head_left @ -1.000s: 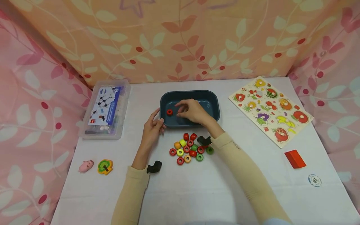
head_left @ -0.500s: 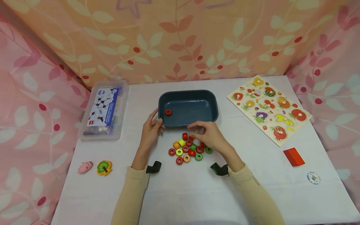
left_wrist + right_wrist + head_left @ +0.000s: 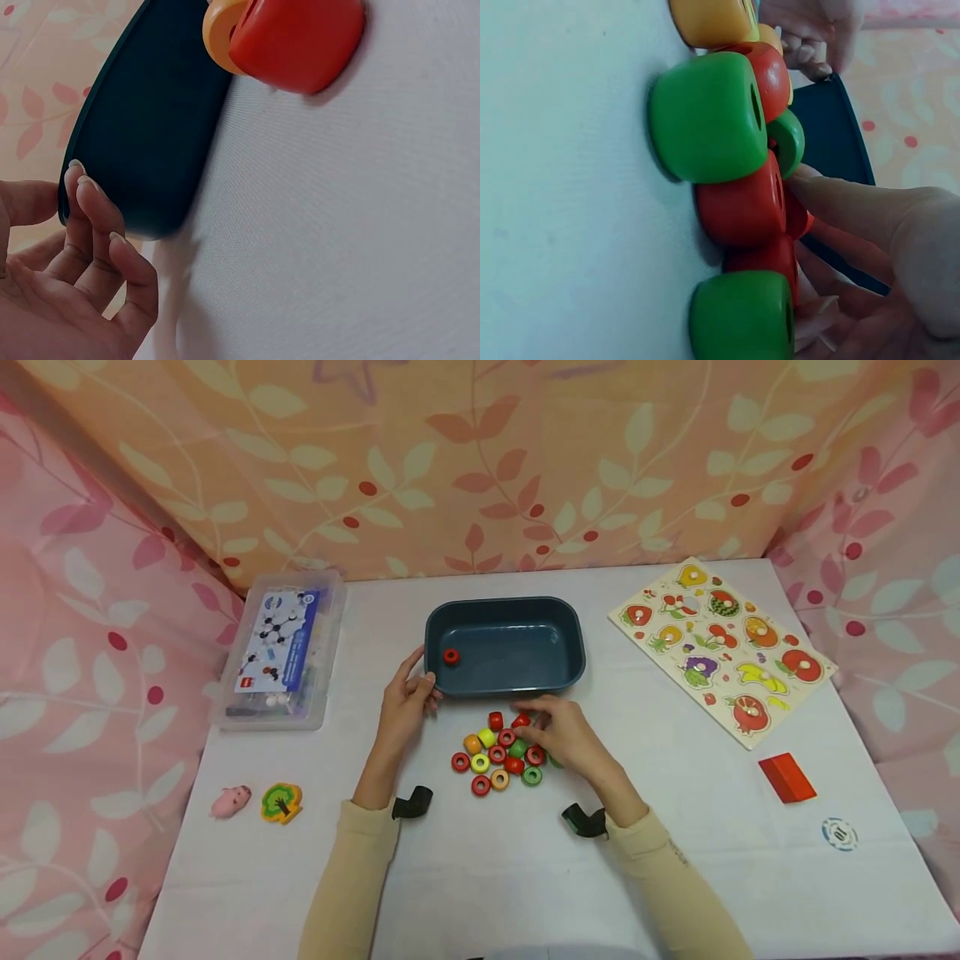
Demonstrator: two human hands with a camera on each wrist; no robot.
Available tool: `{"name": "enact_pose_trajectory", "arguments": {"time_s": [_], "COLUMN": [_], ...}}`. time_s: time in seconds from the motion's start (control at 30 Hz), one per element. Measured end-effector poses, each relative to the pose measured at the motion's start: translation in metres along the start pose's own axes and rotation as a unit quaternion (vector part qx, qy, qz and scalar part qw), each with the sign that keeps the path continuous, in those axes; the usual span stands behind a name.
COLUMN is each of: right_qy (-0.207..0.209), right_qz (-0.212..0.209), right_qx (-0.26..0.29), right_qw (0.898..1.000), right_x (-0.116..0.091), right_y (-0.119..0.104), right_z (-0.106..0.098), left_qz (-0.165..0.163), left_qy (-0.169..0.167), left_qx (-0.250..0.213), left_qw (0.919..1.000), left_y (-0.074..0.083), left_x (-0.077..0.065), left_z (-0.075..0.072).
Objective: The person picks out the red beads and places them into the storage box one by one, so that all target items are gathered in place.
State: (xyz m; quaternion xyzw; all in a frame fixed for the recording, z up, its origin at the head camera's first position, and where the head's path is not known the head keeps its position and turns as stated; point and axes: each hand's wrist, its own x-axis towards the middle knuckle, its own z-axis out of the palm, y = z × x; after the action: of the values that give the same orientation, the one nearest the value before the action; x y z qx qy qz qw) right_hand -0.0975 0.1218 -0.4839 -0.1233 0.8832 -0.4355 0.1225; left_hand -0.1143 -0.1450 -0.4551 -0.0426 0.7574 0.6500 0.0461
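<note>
A dark blue rectangular tray [image 3: 517, 660] has one red bead [image 3: 451, 657] lying inside, at its left. My left hand [image 3: 405, 706] holds the tray's near left corner, thumb at the rim; in the left wrist view its bent fingers [image 3: 97, 214] lie along the wall. Just in front of the tray lies a cluster of chunky red, green, yellow and orange ring beads [image 3: 498, 754]. At the cluster's far right edge, my right hand [image 3: 568, 737] pinches a red bead [image 3: 520, 721] between thumb and index finger. In the right wrist view, green beads [image 3: 705, 116] partly hide that bead.
A clear plastic case [image 3: 277, 652] lies at the left, with a pig figure [image 3: 229, 802] and a tree piece [image 3: 281, 802] nearer. To the right are a fruit puzzle board [image 3: 720, 652], a red block [image 3: 787, 778] and a round token [image 3: 839, 834]. Patterned cloth surrounds the white table.
My right hand has come back from over the tray to the beads and now has its fingertips around a red one. The left hand has stayed at the tray's corner.
</note>
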Motion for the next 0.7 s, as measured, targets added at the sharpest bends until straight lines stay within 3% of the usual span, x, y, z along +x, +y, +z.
{"name": "enact_pose_trajectory", "arguments": {"time_s": [0.2,0.3,0.53,0.7], "right_qy": [-0.014,-0.023,-0.044,-0.048], "right_qz": [0.014,-0.004,-0.055,-0.079], "right_qx": [-0.021,-0.024,0.052,0.112], "right_qw": [1.000,0.999,0.996,0.989], "right_x": [0.001,-0.001,-0.002,0.008], "right_y": [-0.003,-0.003,-0.012,-0.025], "right_z": [-0.003,-0.007,-0.023,-0.035], "left_qz": [-0.004,-0.004,0.001,0.003], "left_qy": [-0.001,-0.001,-0.003,-0.007], "left_qx": [0.000,-0.001,0.003,0.000], "left_qw": [1.0000,1.0000,1.0000,1.0000], "left_y": [-0.001,-0.002,-0.004,-0.002], "left_x": [0.001,0.000,-0.001,0.000], "left_z": [0.000,0.000,-0.001,-0.001]}}
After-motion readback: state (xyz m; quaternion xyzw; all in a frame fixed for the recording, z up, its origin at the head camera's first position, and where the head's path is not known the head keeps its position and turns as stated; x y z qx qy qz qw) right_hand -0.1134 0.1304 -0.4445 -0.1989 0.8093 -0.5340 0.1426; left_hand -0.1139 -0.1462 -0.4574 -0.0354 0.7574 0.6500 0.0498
